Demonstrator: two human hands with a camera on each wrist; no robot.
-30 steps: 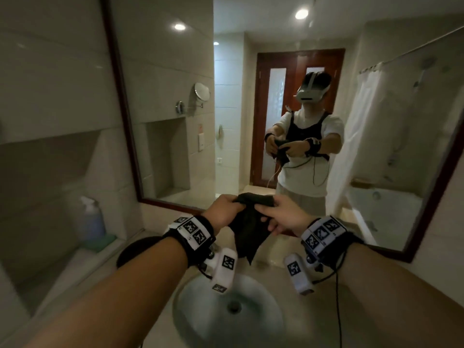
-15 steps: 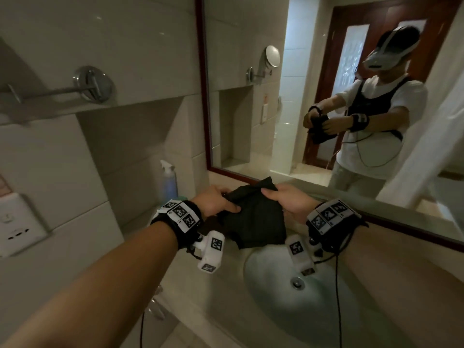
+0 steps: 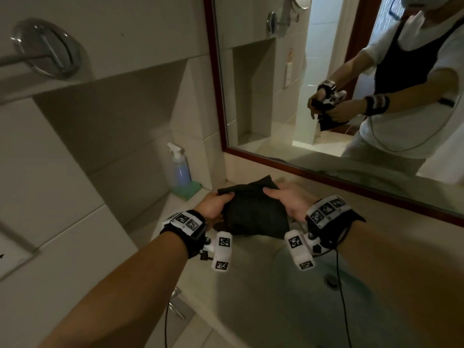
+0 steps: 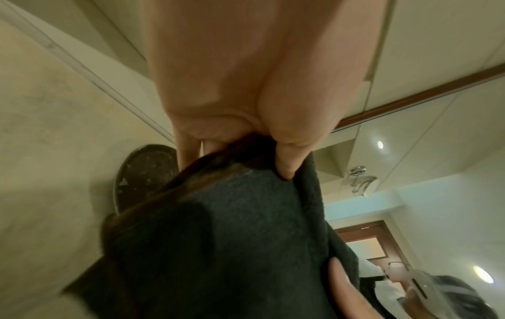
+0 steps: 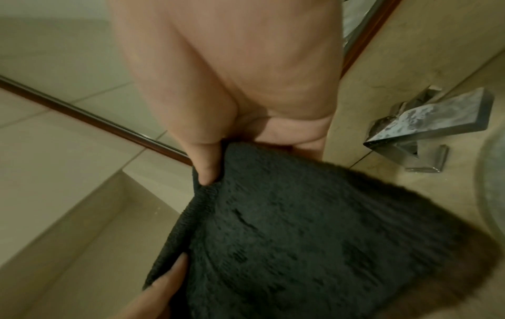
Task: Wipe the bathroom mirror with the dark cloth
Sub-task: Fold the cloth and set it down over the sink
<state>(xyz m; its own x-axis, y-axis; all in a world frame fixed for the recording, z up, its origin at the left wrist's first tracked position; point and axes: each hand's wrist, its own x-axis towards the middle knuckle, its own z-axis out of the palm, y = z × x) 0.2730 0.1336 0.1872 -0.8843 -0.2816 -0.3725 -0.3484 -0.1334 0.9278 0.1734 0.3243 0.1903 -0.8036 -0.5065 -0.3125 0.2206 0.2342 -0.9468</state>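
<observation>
The dark cloth point(image 3: 253, 212) hangs spread between both hands above the counter, below the mirror point(image 3: 326, 79) with its red-brown frame. My left hand point(image 3: 217, 204) pinches the cloth's left edge, thumb on top; the left wrist view shows the thumb point(image 4: 289, 164) pressed into the cloth point(image 4: 218, 248). My right hand point(image 3: 286, 197) pinches the right edge, and in the right wrist view its thumb point(image 5: 205, 166) bears on the cloth point(image 5: 300, 226). The mirror reflects a person holding the cloth.
A spray bottle point(image 3: 179, 167) stands on a green sponge point(image 3: 187, 189) in the counter's left corner. A chrome tap point(image 5: 426, 127) sits by the basin point(image 3: 313, 297). A towel rail mount point(image 3: 47, 49) is on the left wall. A dark round dish point(image 4: 142, 174) lies on the counter.
The view has swung left and downward, so the mirror now sits at upper right. Both hands kept hold of the cloth and spread it wider between them.
</observation>
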